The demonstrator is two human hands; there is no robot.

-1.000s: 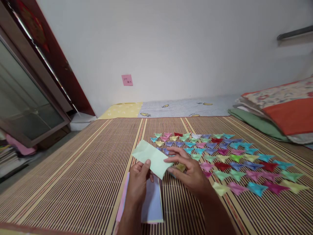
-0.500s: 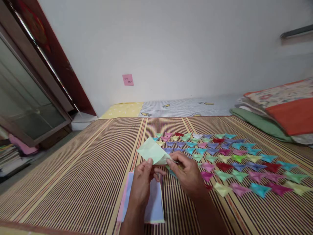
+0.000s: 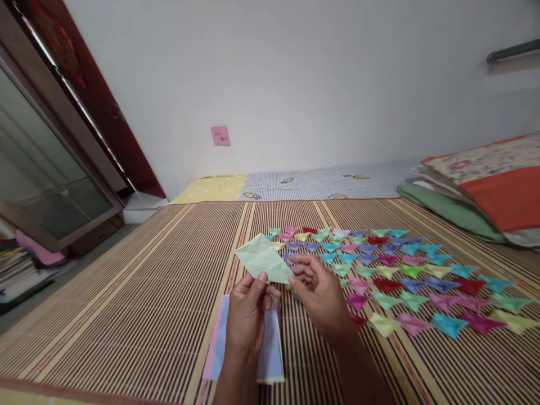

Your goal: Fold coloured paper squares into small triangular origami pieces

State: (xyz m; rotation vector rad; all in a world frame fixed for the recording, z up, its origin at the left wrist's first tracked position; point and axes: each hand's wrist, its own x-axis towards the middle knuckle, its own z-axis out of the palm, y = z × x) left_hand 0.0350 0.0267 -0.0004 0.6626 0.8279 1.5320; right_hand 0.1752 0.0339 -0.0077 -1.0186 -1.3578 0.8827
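Note:
A pale green sheet of origami paper (image 3: 262, 257), creased and partly folded, is held up above the mat with one point toward the upper left. My left hand (image 3: 248, 318) grips its lower edge, thumb on top and fingers underneath. At the paper's right corner, the thumb of my right hand (image 3: 324, 301) presses with the index finger curled above it. Below my left hand lies a stack of coloured paper (image 3: 272, 357), blue on top with pink at its left edge, partly hidden by my wrist. Rows of small folded paper shapes (image 3: 413, 324) spread out to the right.
All of this rests on a striped woven mat (image 3: 126, 292). Folded bedding (image 3: 498, 194) is piled at the right. A pink note (image 3: 220, 135) is stuck to the wall behind. To the left stand a glass-panelled cabinet door (image 3: 54, 169) and piled papers (image 3: 19, 275).
The right corner of the green paper has flattened out, and the sheet now shows a longer diamond outline. My right fingers have loosened slightly and lifted at that corner.

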